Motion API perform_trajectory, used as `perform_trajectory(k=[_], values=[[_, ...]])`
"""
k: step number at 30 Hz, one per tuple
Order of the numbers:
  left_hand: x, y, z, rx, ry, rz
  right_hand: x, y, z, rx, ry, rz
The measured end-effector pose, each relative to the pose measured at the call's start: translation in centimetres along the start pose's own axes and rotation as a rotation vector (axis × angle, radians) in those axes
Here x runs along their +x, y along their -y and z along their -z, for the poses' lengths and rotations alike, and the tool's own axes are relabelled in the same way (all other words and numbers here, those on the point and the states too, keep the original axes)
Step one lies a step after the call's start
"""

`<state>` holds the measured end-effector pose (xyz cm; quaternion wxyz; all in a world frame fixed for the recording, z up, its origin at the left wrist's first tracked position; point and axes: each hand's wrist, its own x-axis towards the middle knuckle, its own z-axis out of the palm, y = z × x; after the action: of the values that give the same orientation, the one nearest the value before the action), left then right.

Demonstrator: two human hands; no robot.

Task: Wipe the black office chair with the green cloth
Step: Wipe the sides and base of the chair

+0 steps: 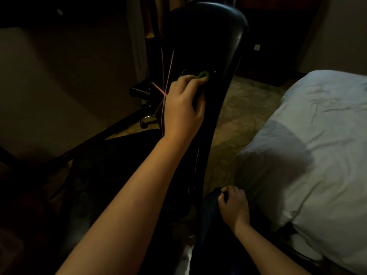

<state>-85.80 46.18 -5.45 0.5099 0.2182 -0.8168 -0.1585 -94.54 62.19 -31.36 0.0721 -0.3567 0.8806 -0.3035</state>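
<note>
The black office chair (208,38) stands in the middle of the dim view, its glossy backrest seen from the side and curving down towards me. My left hand (182,107) reaches forward and presses the green cloth (262,74) against the backrest about halfway up; only a small green bunch shows past my fingertips. My right hand (234,207) is low at the right, fingers curled and pinching dark fabric on my knee. Part of the chair's base and a caster show at the left, behind the backrest.
A bed with a white duvet (309,139) fills the right side, close to the chair. A dark desk edge (83,143) runs diagonally at the left. Thin pink cords (166,84) hang beside the backrest. Patterned carpet (242,120) lies between chair and bed.
</note>
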Motion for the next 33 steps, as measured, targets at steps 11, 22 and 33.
perform_trajectory(k=[11,22,33], values=[[-4.8,2.5,-0.4,0.009,-0.004,0.107,-0.6,0.1,-0.2,-0.066,-0.035,-0.018],[-11.1,5.4,0.3,0.018,0.087,0.281,-0.6,-0.3,-0.4,-0.027,-0.024,0.009],[-13.0,5.1,1.0,0.058,0.119,0.357,-0.6,-0.1,-0.2,-0.008,-0.035,0.022]])
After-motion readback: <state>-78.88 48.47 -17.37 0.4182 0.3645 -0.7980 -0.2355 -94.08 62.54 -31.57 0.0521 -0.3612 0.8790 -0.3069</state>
